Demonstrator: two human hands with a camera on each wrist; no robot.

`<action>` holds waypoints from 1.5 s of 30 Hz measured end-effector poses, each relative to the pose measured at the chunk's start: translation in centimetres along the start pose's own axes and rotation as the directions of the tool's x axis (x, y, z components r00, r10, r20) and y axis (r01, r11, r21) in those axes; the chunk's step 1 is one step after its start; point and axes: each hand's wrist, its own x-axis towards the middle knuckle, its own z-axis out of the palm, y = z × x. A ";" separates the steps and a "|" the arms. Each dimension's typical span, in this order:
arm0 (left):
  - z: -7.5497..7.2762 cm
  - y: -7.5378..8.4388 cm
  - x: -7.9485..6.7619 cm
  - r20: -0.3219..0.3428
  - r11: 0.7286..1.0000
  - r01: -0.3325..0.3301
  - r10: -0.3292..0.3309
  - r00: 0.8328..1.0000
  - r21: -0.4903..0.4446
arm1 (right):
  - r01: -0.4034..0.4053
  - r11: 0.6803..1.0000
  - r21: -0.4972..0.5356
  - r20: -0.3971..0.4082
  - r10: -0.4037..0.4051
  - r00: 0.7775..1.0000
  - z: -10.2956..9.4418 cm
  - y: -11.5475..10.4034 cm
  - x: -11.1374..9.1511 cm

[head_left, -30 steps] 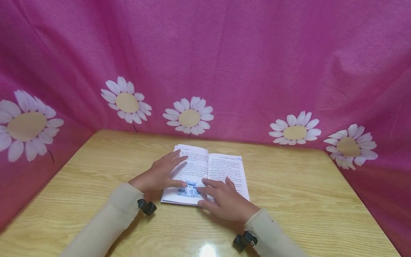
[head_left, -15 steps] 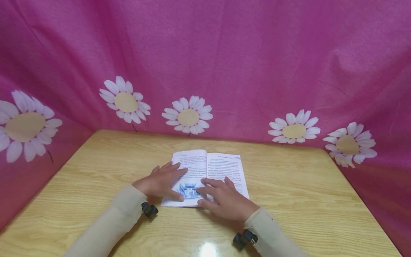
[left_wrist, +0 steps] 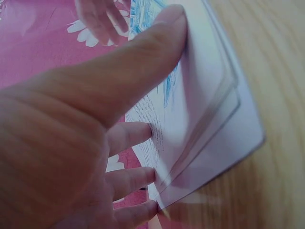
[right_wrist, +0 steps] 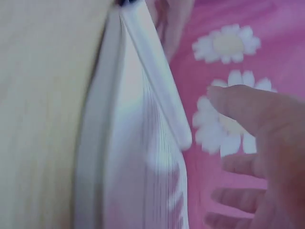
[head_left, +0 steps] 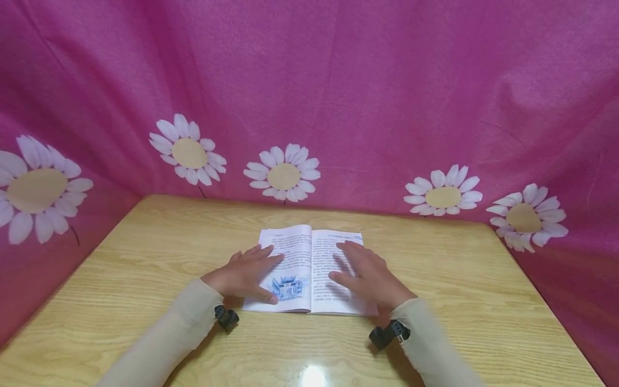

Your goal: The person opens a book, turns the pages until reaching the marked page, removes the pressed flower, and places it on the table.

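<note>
An open book (head_left: 325,250) lies on the wooden table, with printed text on both pages and a blue drawing of a gate-like building (head_left: 287,288) low on its left page. My left hand (head_left: 244,275) rests on the left page's outer part, fingers spread. In the left wrist view its thumb lies along the page's lower edge, and several page corners (left_wrist: 224,102) stand slightly fanned apart. Over the right page is my right hand (head_left: 374,277), fingers extended and casting a shadow on the text. The right wrist view shows its fingers apart from the book's pages (right_wrist: 138,167).
The light wooden table (head_left: 459,301) spreads around the book on all sides. Behind it and at both sides hangs a pink curtain (head_left: 362,107) printed with large white daisies. Black wrist cameras sit on both beige sleeves (head_left: 186,317).
My right hand has moved from the lower middle of the book rightward and up over the right page. My left hand has come slightly lower, and the left page now lies flatter.
</note>
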 end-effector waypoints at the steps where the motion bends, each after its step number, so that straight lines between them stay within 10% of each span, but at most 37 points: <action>1: 0.0 0.0 -0.1 0.000 1.000 -0.003 0.003 1.000 0.002 | -0.034 0.999 0.002 -0.006 0.034 0.999 -0.1 0.4 0.0; 7: -0.1 0.1 -0.1 -0.002 1.000 -0.006 0.006 1.000 0.011 | -0.144 0.990 -0.007 0.022 0.144 0.989 -0.2 2.0 0.1; 45: 0.2 -0.3 0.4 0.007 0.999 -0.023 0.023 1.000 0.038 | -0.142 0.990 -0.006 0.030 0.142 0.989 0.7 2.5 0.5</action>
